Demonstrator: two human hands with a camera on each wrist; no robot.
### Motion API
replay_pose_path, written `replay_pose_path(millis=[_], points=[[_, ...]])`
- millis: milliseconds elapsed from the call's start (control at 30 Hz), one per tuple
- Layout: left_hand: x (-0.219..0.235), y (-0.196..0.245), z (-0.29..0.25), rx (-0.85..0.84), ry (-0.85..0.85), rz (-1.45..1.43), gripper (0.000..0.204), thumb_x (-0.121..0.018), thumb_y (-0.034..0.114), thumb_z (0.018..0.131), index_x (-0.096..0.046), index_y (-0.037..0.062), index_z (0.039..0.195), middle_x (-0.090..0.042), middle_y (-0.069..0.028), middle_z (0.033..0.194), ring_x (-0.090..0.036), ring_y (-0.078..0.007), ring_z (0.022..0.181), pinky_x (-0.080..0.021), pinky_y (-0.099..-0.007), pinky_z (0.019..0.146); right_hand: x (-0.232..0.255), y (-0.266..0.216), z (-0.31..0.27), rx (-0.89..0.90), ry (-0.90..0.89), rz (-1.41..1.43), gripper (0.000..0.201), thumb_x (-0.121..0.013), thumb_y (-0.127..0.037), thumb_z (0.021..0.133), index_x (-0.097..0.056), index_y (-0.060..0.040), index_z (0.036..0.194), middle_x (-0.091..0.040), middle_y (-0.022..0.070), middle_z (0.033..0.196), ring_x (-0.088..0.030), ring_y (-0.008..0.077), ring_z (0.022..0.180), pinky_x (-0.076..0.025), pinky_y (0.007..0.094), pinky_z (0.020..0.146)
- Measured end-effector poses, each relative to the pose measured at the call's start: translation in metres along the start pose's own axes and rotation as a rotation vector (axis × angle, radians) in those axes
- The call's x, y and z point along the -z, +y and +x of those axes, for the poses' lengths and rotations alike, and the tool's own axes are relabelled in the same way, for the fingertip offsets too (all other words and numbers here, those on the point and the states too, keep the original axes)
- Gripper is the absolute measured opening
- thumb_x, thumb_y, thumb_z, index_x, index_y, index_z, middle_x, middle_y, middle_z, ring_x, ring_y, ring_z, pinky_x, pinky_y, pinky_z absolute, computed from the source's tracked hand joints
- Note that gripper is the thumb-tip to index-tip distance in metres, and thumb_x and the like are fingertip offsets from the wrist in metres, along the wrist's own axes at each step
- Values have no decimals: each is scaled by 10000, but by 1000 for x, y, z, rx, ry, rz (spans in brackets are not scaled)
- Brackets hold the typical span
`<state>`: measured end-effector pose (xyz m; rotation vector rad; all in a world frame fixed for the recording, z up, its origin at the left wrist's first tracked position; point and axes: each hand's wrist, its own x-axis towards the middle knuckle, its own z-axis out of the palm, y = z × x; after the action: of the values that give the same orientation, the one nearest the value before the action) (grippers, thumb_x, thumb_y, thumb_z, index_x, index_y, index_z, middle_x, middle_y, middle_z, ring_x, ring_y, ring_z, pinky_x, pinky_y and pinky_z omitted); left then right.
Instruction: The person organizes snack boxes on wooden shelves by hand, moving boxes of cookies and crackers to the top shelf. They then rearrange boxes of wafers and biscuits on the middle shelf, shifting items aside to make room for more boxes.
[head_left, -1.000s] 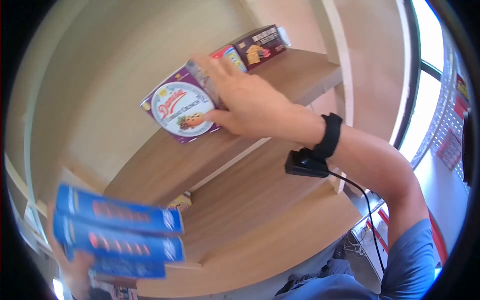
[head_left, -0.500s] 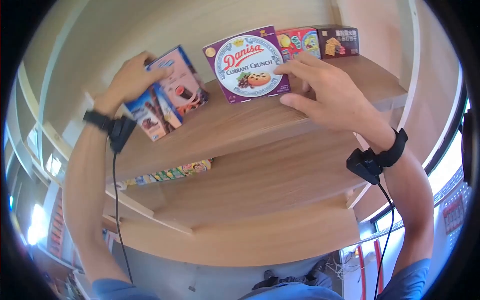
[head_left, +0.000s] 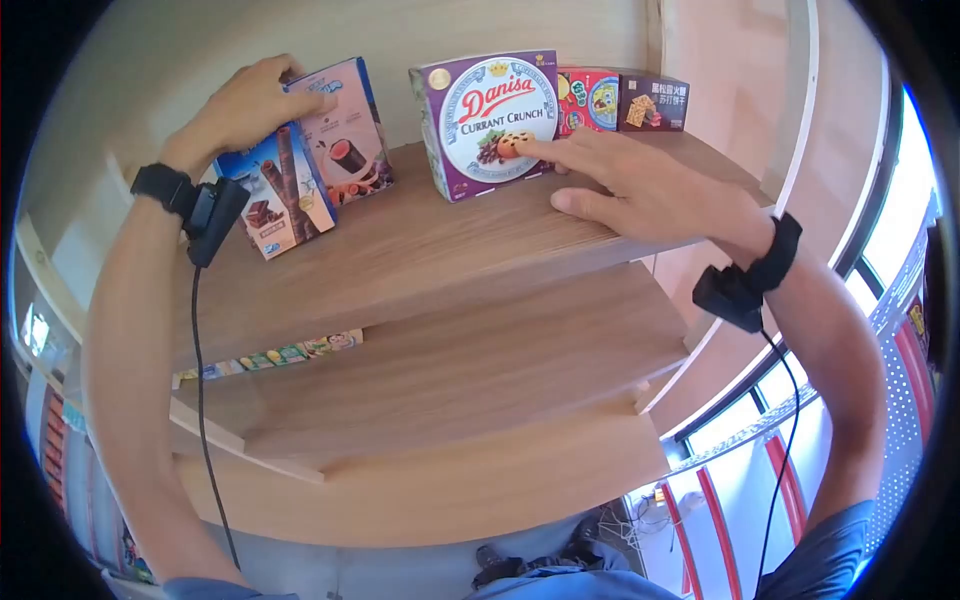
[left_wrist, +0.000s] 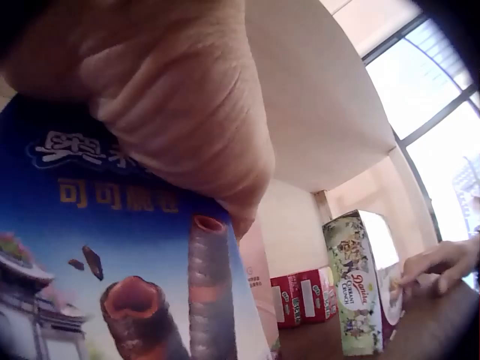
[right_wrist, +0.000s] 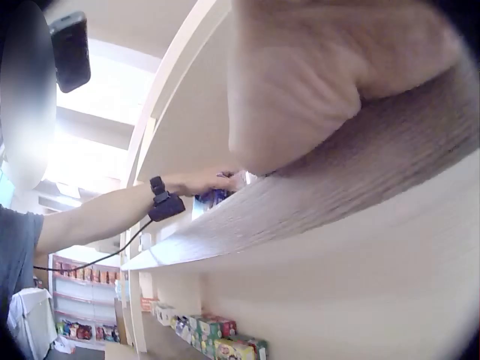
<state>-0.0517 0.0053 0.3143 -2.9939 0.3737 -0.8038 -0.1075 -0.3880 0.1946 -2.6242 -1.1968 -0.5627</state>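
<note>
My left hand [head_left: 245, 105] grips wafer roll boxes from above at the left end of the upper shelf. Its thumb lies over the top of the pink-fronted wafer roll box [head_left: 345, 140]. A blue wafer roll box [head_left: 280, 205] with chocolate rolls pictured stands in front of that one, and fills much of the left wrist view. To the right stands a purple and white Danisa Currant Crunch cookie box [head_left: 495, 110], upright. My right hand [head_left: 640, 180] is held out at its lower right, index finger against the front and thumb apart.
Behind the cookie box, a red box [head_left: 598, 98] and a dark cracker box [head_left: 653, 103] stand along the upper shelf [head_left: 440, 240]. Small colourful packs [head_left: 275, 360] line the left of the lower shelf [head_left: 480, 360]. A cable hangs from each wrist camera.
The left hand has brought the wafer roll boxes from low at the left up onto the upper shelf. The right hand has moved off the cookie box's top to its front; that box now stands straighter.
</note>
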Motion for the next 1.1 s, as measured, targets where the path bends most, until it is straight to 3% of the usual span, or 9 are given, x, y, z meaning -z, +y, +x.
replay_pose_path(millis=[133,267,500,600,667,767,967,1033,1100], points=[[-5,-11,4,-73,47,-9,758,-718,607,864,-671,-50,1239,-719,-251,1139,-692,-342,1028,-515,-407,937,4,-19,40,-168,-307,-131,634,-418,-458,1118,-255,-222,1683,-600,294,1288,-599,460,1212,-456,508,1075],[-9,-18,11,-75,22,31,759,-710,625,859,-689,-55,1195,-726,-248,1108,-699,-348,996,-526,-428,898,-16,-21,76,-195,-382,-243,658,-370,-504,1127,-162,-261,1703,-545,270,1373,-608,433,1232,-468,490,1081],[-26,-35,25,-86,18,25,745,-704,631,872,-686,-41,1192,-729,-240,1093,-706,-339,984,-530,-436,873,-29,-64,96,-294,-361,-375,598,-317,-486,1139,-327,-113,1605,-529,286,1405,-612,477,1222,-494,532,1063],[-38,-46,34,-164,112,-20,729,-712,657,835,-709,-11,1125,-742,-192,958,-722,-320,903,-528,-436,792,-34,-72,94,-278,-352,-421,573,-309,-482,1140,-405,-79,1536,-550,272,1368,-623,481,1185,-503,539,1039],[-36,-40,32,-172,95,24,726,-697,614,888,-684,-33,1217,-723,-257,1122,-710,-347,1010,-533,-436,880,-30,-77,89,-249,-358,-426,566,-308,-484,1140,-427,-76,1513,-561,266,1345,-627,483,1166,-504,541,1030],[-32,-34,29,-165,105,32,730,-695,615,889,-683,-32,1226,-727,-256,1111,-715,-352,1004,-535,-430,880,-25,-93,86,-277,-365,-408,562,-324,-435,1131,-468,-35,1498,-572,259,1387,-621,442,1241,-500,528,1064],[-47,-49,40,-230,129,-36,718,-702,606,880,-687,-29,1217,-740,-241,1060,-722,-353,962,-535,-425,879,-35,-108,103,-63,-300,-630,380,-516,-280,1064,-545,-93,1394,-621,141,1305,-672,358,1167,-590,513,864],[-44,-41,33,-197,109,-47,714,-703,607,878,-690,-24,1213,-741,-236,1056,-723,-351,965,-536,-425,880,-36,-114,108,250,-246,-865,364,-579,-200,1010,-552,-142,1369,-592,113,1326,-686,330,1141,-610,493,797],[-35,-39,29,-164,91,-36,710,-704,608,875,-693,-20,1208,-743,-231,1052,-723,-349,969,-536,-425,880,-28,-113,119,371,-170,-908,407,-634,-192,976,-554,-156,1373,-565,101,1363,-689,320,1131,-611,487,807]])
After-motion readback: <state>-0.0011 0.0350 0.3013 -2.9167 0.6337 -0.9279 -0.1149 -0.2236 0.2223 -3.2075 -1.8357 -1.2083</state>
